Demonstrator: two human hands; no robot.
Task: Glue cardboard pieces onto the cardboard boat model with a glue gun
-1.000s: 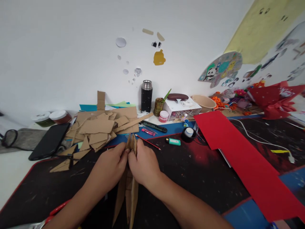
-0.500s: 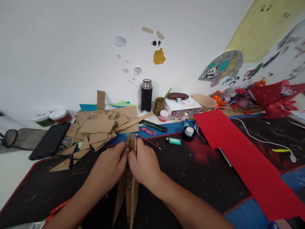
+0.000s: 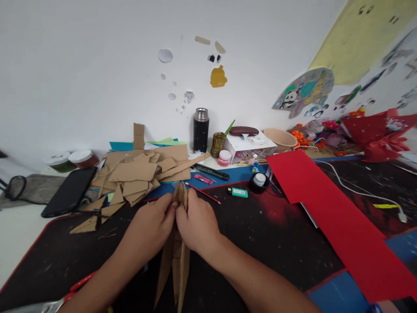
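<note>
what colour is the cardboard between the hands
Light brown; the cardboard shows in the head view, the only one here.

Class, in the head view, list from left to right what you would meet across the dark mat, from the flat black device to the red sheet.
Flat black device, left hand, folded cardboard piece held between the hands, right hand, small green item, round black dish, red sheet.

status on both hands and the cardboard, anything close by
Left hand, right hand gripping far end of cardboard piece. Red pencil just beyond hands. Scissors partly hidden by left forearm.
</note>
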